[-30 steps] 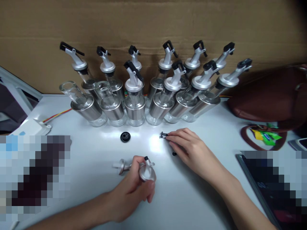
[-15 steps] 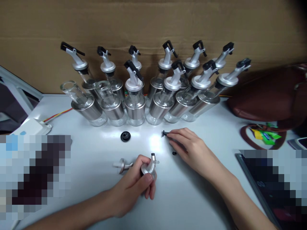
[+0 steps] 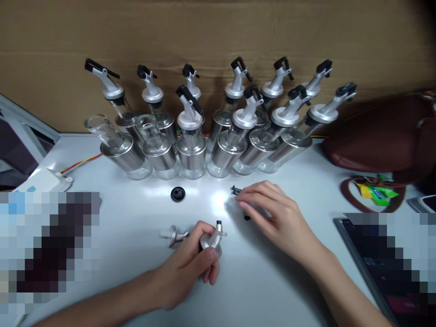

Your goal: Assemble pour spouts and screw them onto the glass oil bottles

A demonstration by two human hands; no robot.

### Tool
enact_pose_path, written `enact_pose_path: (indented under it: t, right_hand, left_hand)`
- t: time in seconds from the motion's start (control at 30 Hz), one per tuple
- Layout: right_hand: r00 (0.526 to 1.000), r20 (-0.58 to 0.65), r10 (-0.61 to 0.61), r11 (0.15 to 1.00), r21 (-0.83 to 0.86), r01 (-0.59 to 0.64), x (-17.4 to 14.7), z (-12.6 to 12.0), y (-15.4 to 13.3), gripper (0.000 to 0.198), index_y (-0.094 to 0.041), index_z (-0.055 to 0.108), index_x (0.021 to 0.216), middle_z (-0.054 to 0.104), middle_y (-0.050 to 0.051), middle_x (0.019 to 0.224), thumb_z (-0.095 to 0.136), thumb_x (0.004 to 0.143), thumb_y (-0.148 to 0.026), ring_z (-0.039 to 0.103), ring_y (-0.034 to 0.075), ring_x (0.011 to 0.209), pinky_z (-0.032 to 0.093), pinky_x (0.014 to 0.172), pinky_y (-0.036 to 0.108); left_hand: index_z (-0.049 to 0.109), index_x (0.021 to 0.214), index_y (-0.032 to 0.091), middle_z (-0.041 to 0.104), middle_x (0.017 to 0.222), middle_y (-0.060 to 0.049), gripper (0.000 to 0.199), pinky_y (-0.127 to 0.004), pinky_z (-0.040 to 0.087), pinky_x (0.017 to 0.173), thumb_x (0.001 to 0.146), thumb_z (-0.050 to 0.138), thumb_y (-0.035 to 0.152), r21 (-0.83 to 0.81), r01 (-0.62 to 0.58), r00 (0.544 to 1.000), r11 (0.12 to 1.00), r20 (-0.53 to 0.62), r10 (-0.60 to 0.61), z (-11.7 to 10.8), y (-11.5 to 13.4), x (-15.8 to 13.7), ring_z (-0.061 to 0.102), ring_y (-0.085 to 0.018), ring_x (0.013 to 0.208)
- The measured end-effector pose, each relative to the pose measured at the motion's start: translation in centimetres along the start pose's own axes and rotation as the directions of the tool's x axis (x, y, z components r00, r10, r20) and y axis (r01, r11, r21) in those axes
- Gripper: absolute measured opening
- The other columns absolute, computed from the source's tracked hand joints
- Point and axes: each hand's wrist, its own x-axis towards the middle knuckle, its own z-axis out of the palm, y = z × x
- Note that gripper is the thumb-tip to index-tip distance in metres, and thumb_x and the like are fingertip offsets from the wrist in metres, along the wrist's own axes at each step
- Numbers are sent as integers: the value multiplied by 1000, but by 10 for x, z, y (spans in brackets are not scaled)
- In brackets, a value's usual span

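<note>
My left hand (image 3: 190, 263) is closed around a silver pourer top (image 3: 215, 238), its spout upright with a small black tip. This pourer has no black lever on it. Beside that hand, another silver pourer top (image 3: 173, 236) lies on its side on the table. My right hand (image 3: 269, 209) has its thumb and forefinger pinched at a small black lever (image 3: 235, 190); the fingertips hide part of it. A tiny black part (image 3: 247, 218) lies under the right hand, partly covered. A round black stopper (image 3: 177, 194) rests on the table farther back.
Two rows of glass bottles with steel bands (image 3: 192, 154) stand behind; most carry pourers, while two at front left have bare necks (image 3: 97, 123). A brown bag (image 3: 374, 136) and wrapped sweets (image 3: 378, 194) are at right, a dark tablet-like device (image 3: 361, 254) nearer. A white box (image 3: 46, 181) with wires is at left.
My right hand has shifted slightly right and appears raised, with a shadow showing beneath it. The black lever has turned a little. My left hand stays almost still with the pourer.
</note>
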Motion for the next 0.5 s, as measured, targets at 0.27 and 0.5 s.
enact_pose_path:
  t: [0.27,0.5]
  right_hand:
    - [964,260,-56,857,508,-87,1,3,-30,18,-18,63,89,64,2,81,47,95,-20,57,13,79,45,71,24]
    - [909,416,-27,789,567,-236,1,0,-31,25,-18,51,76,52,-2,74,42,98,-27,48,9,68,38,64,21]
  left_hand:
    - [36,92,21,41,57,7,51,-23,26,51,86,35,72,66,7,997,998,75,-12,-4,-1,-4,32,-9,51]
    - [36,94,20,42,59,6,51,-24,29,54,89,24,69,137,-37,997,990,67,28,-3,1,-5,33,-9,53]
